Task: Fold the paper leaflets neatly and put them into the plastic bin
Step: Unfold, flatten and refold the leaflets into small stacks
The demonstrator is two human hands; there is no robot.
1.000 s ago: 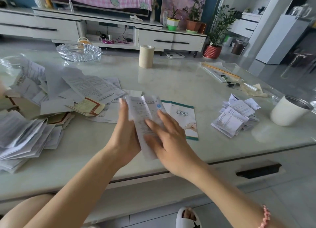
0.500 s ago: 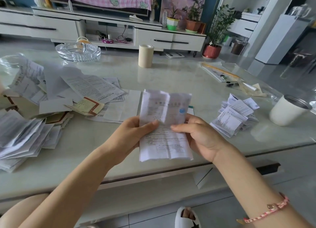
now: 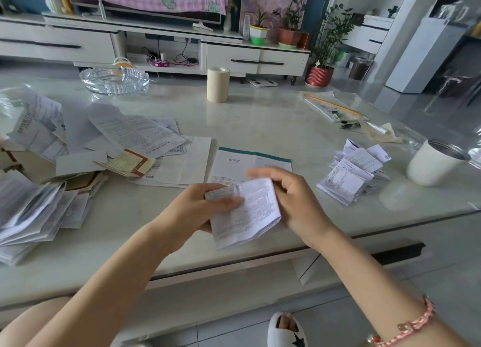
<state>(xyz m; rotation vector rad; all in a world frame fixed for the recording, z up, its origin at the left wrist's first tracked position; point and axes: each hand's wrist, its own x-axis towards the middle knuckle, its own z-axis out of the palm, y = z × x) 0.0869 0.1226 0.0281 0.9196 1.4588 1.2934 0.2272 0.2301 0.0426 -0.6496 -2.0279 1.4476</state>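
Observation:
A white printed leaflet [image 3: 250, 211], folded over into a thick packet, is held above the front of the table. My left hand [image 3: 200, 208] pinches its left side, thumb on top. My right hand [image 3: 291, 201] grips its right edge with fingers curled over the top; those fingers are blurred. A pile of folded leaflets [image 3: 351, 177] lies to the right. Unfolded leaflets [image 3: 135, 135] are spread at the left, with a green-edged leaflet [image 3: 250, 162] flat just behind my hands. No plastic bin can be made out for certain.
A stack of papers [image 3: 28, 211] sits at the left edge. A glass ashtray [image 3: 114, 78] and a beige roll [image 3: 218, 84] stand at the back. A white cup [image 3: 434, 162] is at the right, pens and a plastic sleeve [image 3: 338, 109] behind it.
The leaflet was lifted off the table, held open upright in both hands, then folded over into a smaller, thicker packet. Both hands have closed on it.

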